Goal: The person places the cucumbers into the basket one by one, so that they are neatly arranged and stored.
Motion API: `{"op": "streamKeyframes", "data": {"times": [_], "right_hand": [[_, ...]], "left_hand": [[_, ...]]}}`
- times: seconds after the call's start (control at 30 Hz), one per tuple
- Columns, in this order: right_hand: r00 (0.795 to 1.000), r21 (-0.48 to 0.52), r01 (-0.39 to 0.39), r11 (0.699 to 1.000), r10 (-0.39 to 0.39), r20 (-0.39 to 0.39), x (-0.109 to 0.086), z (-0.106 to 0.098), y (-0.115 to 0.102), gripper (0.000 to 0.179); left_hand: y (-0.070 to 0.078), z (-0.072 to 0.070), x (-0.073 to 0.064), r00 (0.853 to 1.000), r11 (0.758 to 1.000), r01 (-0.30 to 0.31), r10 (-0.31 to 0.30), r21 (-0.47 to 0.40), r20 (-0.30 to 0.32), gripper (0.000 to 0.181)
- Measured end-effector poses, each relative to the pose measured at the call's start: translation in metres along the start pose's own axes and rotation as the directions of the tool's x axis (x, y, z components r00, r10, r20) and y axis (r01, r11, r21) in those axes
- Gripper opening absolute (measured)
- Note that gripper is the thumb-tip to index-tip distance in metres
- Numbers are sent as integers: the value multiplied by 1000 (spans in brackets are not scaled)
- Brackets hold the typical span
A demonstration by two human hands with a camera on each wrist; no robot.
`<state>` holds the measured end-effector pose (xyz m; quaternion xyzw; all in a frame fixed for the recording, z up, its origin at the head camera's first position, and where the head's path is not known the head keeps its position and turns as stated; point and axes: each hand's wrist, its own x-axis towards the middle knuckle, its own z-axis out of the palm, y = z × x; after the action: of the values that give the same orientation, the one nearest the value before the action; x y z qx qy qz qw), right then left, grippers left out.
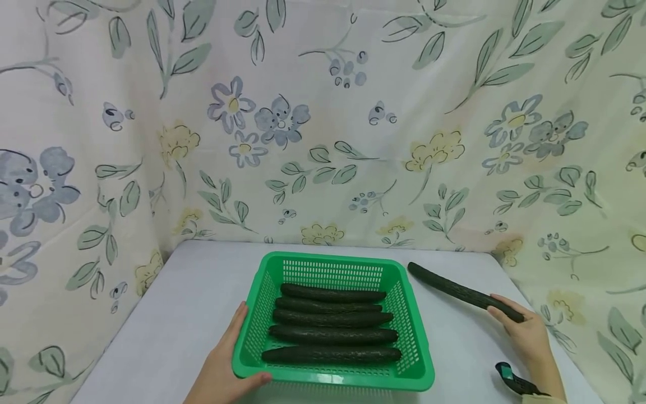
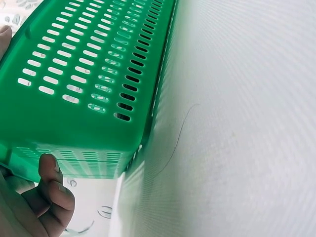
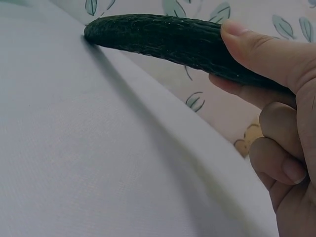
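My right hand [image 1: 525,331] pinches a long dark green cucumber [image 1: 461,292] near its closer end, thumb on one side and fingers on the other. In the right wrist view the cucumber [image 3: 158,42] slants away from the hand, its far tip at or just above the white cloth. Several more cucumbers [image 1: 333,335] lie side by side in a green plastic basket [image 1: 330,377]. Around the basket's near left corner, my left hand [image 1: 222,359] holds on, thumb at the front rim and fingers along the left side. The left wrist view shows its lower fingers [image 2: 61,197] bent beside the perforated wall.
A white cloth covers the table [image 1: 202,280] beneath the basket. Behind and at both sides hangs a floral curtain [image 1: 323,123]. A dark strap with a green part [image 1: 507,373] sits at the right wrist.
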<state>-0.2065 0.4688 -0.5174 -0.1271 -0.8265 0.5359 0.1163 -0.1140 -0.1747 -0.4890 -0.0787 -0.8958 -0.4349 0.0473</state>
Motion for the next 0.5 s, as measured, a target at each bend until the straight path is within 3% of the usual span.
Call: {"op": "streamKeyframes", "data": {"times": [0.13,0.37,0.5], "right_hand": [[999,24,43,999,-43,-4,-1,-1,-5,32],[993,15,120,993,-120,-23,1,3,-9,34],[988,99,153,983,-151,-25,-2,3,-13,31]], "left_hand": [[2,-1,0,1000,1000,9,-9,-11,9,133],[2,-1,-1,1000,1000,21,-20,-18,12,133],[1,-1,-1,1000,1000,16,-16,-9,5,133]]}}
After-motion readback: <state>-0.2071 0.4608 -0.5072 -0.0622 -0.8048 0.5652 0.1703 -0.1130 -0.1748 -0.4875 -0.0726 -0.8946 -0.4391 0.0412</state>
